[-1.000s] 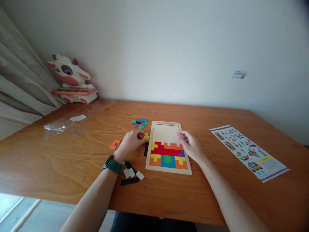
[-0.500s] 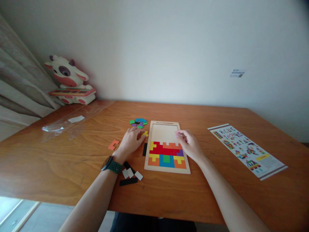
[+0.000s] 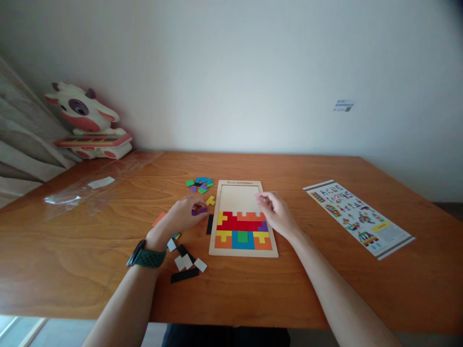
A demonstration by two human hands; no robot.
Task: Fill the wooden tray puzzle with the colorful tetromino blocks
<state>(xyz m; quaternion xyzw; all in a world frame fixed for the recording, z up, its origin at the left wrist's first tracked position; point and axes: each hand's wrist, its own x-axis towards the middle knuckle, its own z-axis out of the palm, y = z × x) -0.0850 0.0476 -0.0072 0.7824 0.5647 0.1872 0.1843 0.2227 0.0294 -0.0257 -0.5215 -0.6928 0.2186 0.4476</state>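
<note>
My left hand (image 3: pixel 183 215) is left of the wooden puzzle board (image 3: pixel 212 241), closed with a purple puzzle piece (image 3: pixel 198 211) at its fingertips. A yellow puzzle piece (image 3: pixel 211 200) lies just beyond those fingers, beside the frame. Over the board's right edge rests my right hand (image 3: pixel 275 210), fingers curled together; whether anything is inside them is hidden. Red, orange, yellow, blue, green and purple pieces fill the board's near part, while its pale base (image 3: pixel 238 196) shows in the far part. A black strip (image 3: pixel 210 224) lies against the left side of the frame.
Several green, blue and purple pieces (image 3: pixel 202 184) lie beyond my left hand. White squares (image 3: pixel 186 261) and black strips (image 3: pixel 184 275) are near my left wrist. At right lies a printed pattern sheet (image 3: pixel 358 219); at back left, a cow-shaped toy keyboard (image 3: pixel 94 140) and plastic bag (image 3: pixel 75 195).
My left hand has moved back from the yellow piece and now has a purple piece at its fingertips. The whole view has shifted slightly; my right hand stays at the board's right edge.
</note>
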